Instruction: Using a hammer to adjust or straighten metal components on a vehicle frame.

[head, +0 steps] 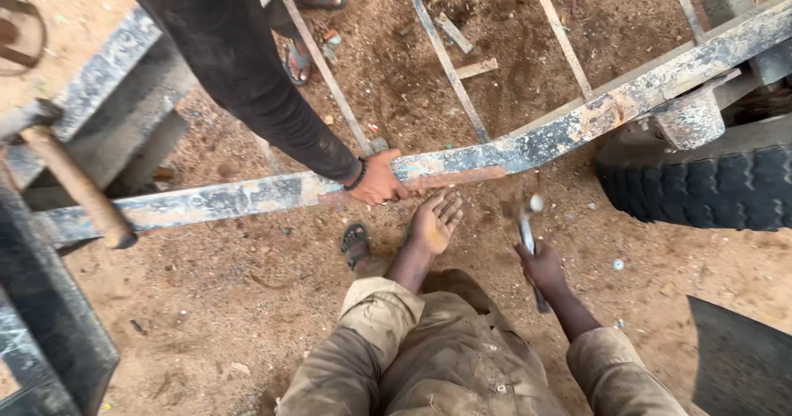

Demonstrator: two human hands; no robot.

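Note:
A long rusty steel beam [528, 148] with flaking dark paint runs across the view from lower left to upper right. My left hand [433, 222] is held open, palm up, just under the beam's lower edge. My right hand [542, 269] grips a small metal hammer [528, 226], whose head is blurred close beneath the beam. Another person's hand [379, 181], on a dark-sleeved arm with a wrist band, clasps the beam just left of my left hand.
A large black tyre [709, 185] sits at the right under the beam. A second hammer with a wooden handle [74, 186] lies at the left. Thin steel bars [445, 61] cross the sandy ground. Sandalled feet [299, 59] stand beyond. Dark metal panels [49, 325] flank me.

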